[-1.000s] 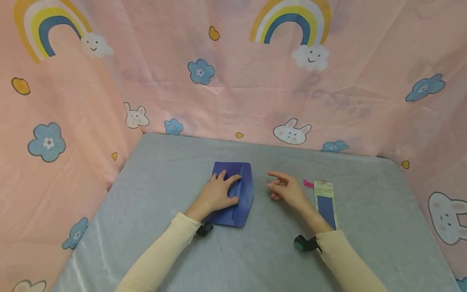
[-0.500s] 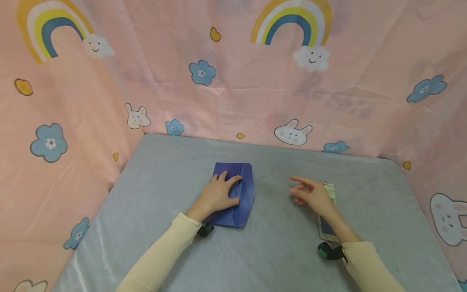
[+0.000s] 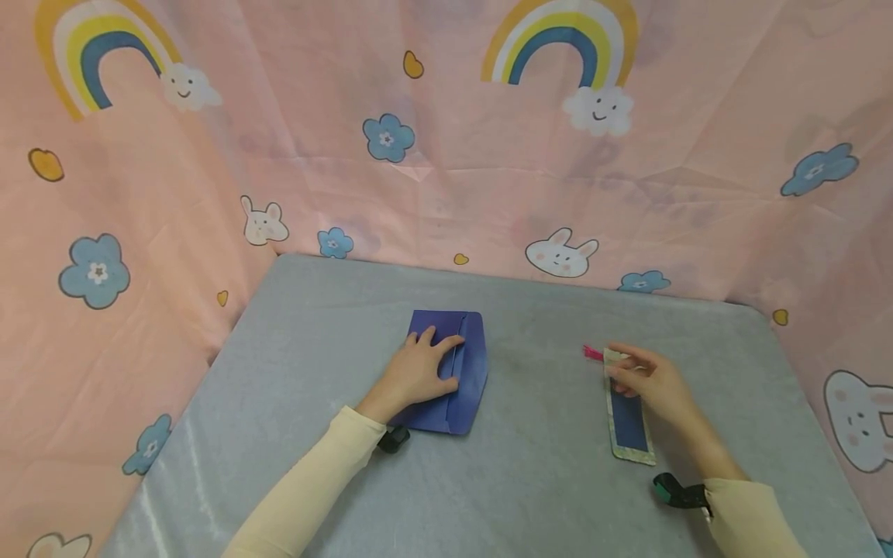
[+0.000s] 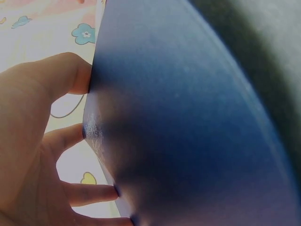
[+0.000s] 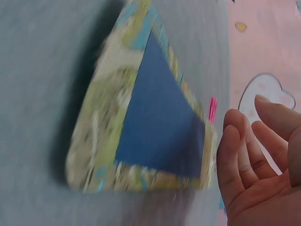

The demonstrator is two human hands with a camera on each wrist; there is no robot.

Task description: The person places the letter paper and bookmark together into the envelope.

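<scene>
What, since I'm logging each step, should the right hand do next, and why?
Probably pinch the bookmark: the right hand is over its far end, with no clear grip visible, while the left hand rests on the envelope.

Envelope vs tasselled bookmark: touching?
Apart. The head view shows it: a wide stretch of grey tablecloth lies between the blue envelope and the tasselled bookmark.

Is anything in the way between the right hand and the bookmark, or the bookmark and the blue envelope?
Nothing visible blocks the right hand from the bookmark: its fingers are at the far end. Between bookmark and envelope only grey tabletop shows, but the left hand rests on the envelope, covering part.
</scene>
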